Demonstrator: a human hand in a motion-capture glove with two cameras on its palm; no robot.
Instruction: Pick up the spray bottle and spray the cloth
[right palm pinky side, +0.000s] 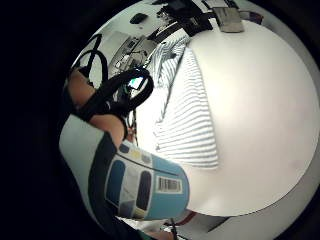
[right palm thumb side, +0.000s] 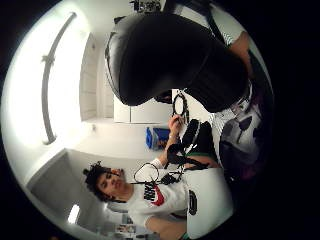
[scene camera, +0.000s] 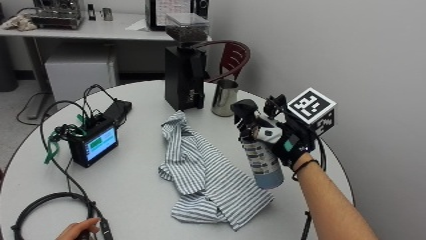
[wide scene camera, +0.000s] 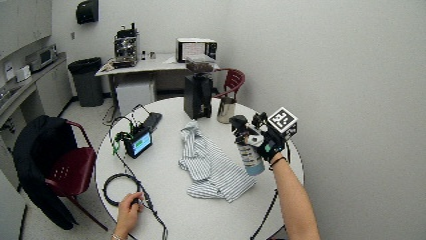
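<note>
Above the cloth (scene camera: 206, 175); spray bottle (scene camera: 261, 160) in grip (scene camera: 287, 142)

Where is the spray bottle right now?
In the outside view, the spray bottle is lifted in the gloved right hand, just right of the striped cloth.

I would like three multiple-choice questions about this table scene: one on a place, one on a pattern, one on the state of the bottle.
1. Where does the steel cup stand?
A. beside the black grinder
B. on the striped cloth
C. on the floor

2. What pattern has the cloth?
A. stripes
B. dots
C. plain red

3. The spray bottle is:
A. lying on the table
B. held upright above the table by the right hand
C. standing on the cloth

Answers: 1 A, cup stands next to grinder; 2 A, stripes visible; 3 B, gloved fingers wrap it.
</note>
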